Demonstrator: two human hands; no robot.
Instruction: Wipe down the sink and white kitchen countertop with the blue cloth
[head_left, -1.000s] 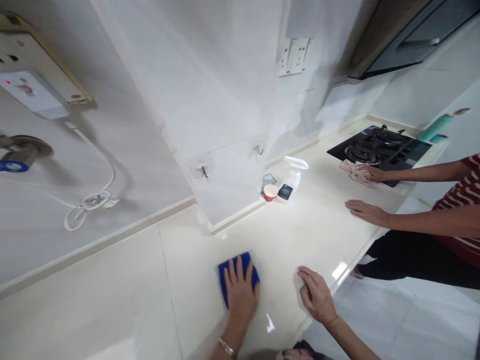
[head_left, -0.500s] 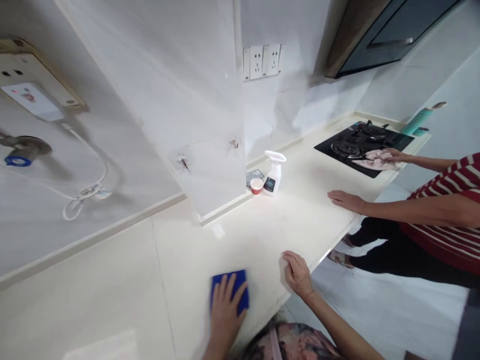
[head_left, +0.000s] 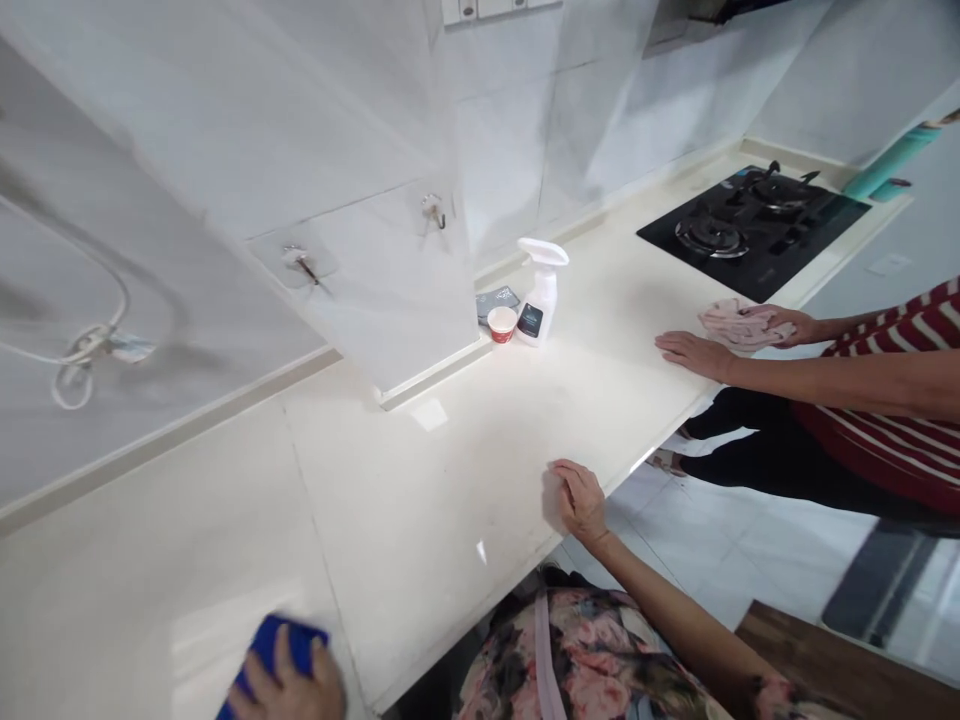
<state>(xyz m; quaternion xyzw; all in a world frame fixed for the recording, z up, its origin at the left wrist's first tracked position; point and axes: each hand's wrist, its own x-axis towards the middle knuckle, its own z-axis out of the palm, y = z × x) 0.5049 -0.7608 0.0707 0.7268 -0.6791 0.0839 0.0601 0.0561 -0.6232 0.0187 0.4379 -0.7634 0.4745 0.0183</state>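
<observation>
At the bottom left of the head view, my left hand (head_left: 296, 685) presses a folded blue cloth (head_left: 262, 660) onto the pale counter (head_left: 420, 500). Its fingers are spread over the cloth and grip it; the lower part of both is cut off by the frame. Near the front edge, my right hand (head_left: 581, 500) rests on the counter with loosely bent fingers, holding nothing. Beyond it, by the wall corner, stand a white spray bottle (head_left: 541, 295) and a small red and white cup (head_left: 502, 323). A grey packet (head_left: 496, 302) lies partly behind the cup.
On the right, a co-worker in a striped top (head_left: 900, 430) leans one hand (head_left: 694, 355) on the counter and holds a pink cloth (head_left: 739, 325) in the other. A black gas hob (head_left: 750, 230) lies behind. Hooks (head_left: 304, 265) stick out from the jutting wall.
My left hand has slid the blue cloth left and toward me along the counter. My right hand stays at the edge. The co-worker's pink cloth has moved off the hob; the view has tilted down.
</observation>
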